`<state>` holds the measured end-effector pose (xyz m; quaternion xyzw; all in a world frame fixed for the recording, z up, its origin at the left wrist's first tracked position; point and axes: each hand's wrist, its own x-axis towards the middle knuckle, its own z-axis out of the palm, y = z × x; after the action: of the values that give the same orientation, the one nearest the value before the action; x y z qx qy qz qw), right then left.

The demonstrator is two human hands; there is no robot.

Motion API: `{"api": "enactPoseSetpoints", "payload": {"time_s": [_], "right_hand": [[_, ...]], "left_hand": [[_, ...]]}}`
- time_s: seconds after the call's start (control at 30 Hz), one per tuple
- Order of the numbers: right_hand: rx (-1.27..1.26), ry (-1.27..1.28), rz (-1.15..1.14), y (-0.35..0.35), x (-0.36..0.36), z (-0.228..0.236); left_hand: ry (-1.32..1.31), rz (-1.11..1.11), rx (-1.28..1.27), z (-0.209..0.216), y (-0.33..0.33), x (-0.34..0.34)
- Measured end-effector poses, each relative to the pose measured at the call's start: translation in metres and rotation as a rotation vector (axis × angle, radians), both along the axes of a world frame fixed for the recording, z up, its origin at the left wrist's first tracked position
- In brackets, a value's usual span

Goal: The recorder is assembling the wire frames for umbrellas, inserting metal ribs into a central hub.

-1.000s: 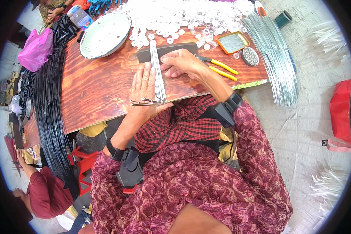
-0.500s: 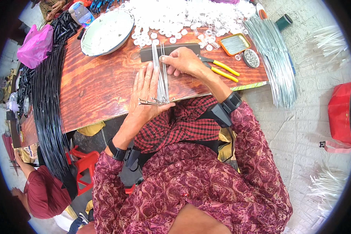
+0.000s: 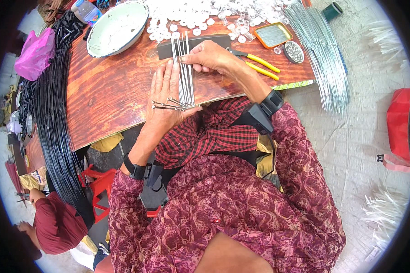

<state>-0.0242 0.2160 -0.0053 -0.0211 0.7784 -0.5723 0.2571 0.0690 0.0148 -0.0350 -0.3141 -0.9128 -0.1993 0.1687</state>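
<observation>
Rods [image 3: 190,86] had fanned wider near the block [image 3: 217,41]; the right hand [image 3: 209,55] pinched them, the left hand [image 3: 161,94] lay open against them. Seemingly light, stiff, slippery, they suited mid-shaft holds.

Single view: head-worn wide fisheye, left one of a side-by-side pair. Looks steeply down past the patterned shirt [image 3: 241,195], top of frame facing out over the desk [image 3: 114,86]. Close to the shirt, which fills lower middle; left hand [image 3: 164,96] and right hand [image 3: 207,55] farther off, above centre. Upright, unmirrored. Pale floor [image 3: 341,150] down right side; edges bow toward dark round rim.
</observation>
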Motion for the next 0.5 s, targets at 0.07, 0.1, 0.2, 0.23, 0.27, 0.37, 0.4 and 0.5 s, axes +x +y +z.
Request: {"api": "enactPoseSetpoints", "payload": {"time_s": [0.07, 0.1, 0.2, 0.23, 0.27, 0.37, 0.4, 0.5], "right_hand": [[-0.010, -0.017, -0.013, 0.002, 0.000, -0.003], [-0.008, -0.024, -0.002, 0.004, 0.003, -0.001], [0.084, 0.040, -0.030, 0.007, 0.006, 0.004], [0.194, 0.081, -0.039, 0.009, 0.008, 0.007], [0.193, 0.074, -0.038, 0.011, 0.012, 0.008], [0.492, 0.589, -0.121, 0.021, 0.026, 0.012], [0.495, 0.584, -0.122, 0.028, 0.034, 0.015], [0.080, 0.565, 0.373, 0.034, 0.060, 0.040]], "left_hand": [[-0.032, 0.006, 0.004, 0.001, 0.000, 0.002], [-0.034, 0.005, 0.005, 0.001, 0.000, 0.001], [-0.028, -0.004, 0.013, -0.001, 0.000, 0.000], [-0.036, -0.006, 0.010, 0.002, 0.000, 0.000], [-0.045, -0.009, 0.008, 0.003, 0.000, -0.001], [-0.012, -0.015, 0.029, -0.003, -0.002, -0.004], [0.000, -0.021, 0.030, -0.003, 0.000, -0.004], [0.038, -0.023, 0.027, -0.005, -0.002, -0.004]]}}
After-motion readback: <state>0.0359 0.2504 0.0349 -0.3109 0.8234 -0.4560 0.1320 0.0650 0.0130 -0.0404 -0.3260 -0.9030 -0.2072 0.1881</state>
